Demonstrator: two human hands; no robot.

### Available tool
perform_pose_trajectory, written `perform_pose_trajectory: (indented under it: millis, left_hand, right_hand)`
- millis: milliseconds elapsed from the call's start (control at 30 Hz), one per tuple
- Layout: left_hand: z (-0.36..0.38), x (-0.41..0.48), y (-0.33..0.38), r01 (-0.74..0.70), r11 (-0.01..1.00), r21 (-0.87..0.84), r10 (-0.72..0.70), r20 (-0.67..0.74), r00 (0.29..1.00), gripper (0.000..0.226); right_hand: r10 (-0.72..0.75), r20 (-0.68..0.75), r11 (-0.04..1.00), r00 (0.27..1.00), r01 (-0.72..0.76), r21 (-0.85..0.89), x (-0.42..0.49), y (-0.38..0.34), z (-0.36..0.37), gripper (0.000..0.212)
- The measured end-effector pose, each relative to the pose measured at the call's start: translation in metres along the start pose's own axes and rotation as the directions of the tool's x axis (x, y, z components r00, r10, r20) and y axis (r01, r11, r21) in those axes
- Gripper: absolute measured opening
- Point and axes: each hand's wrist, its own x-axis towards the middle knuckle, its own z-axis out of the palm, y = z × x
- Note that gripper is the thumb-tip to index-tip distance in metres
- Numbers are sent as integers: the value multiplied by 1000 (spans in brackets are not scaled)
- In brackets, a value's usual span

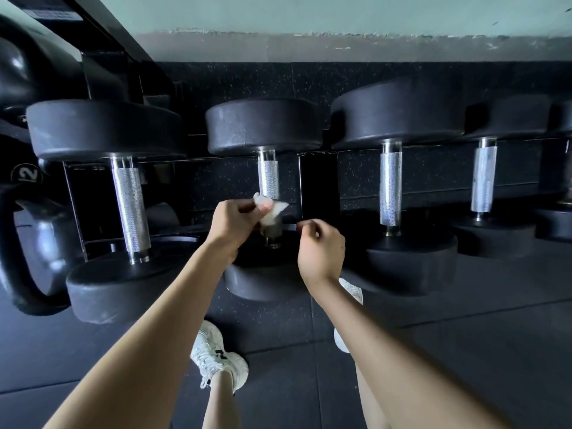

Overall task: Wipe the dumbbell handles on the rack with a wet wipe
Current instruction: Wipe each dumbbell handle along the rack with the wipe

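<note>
Lower end of the knurled dumbbell handle [268,181] hidden behind the wet wipe [272,210] and the left hand [236,224] pinching it. Right sneaker [349,308], below the grip, mostly covered by the right forearm. Kettlebell [28,243], far left of the grip, cut by the frame edge. Rightmost dumbbell [560,168] cropped at the right edge.

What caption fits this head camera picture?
Left hand rubs a wet wipe on a dumbbell handle.
</note>
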Motion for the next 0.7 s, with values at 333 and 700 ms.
perform_pose_trajectory:
  millis: [333, 700]
  left_hand:
    - [1, 40, 35, -69, 992, -107, 63, -56, 996, 34]
    - [-2, 7, 0, -142, 959, 245, 138, 35, 990, 29]
  right_hand:
    - [-9, 37, 997, 999, 6, 78, 0, -1, 1, 45]
    - [-25, 0, 997, 1000, 25, 76, 1, 3, 4, 29]
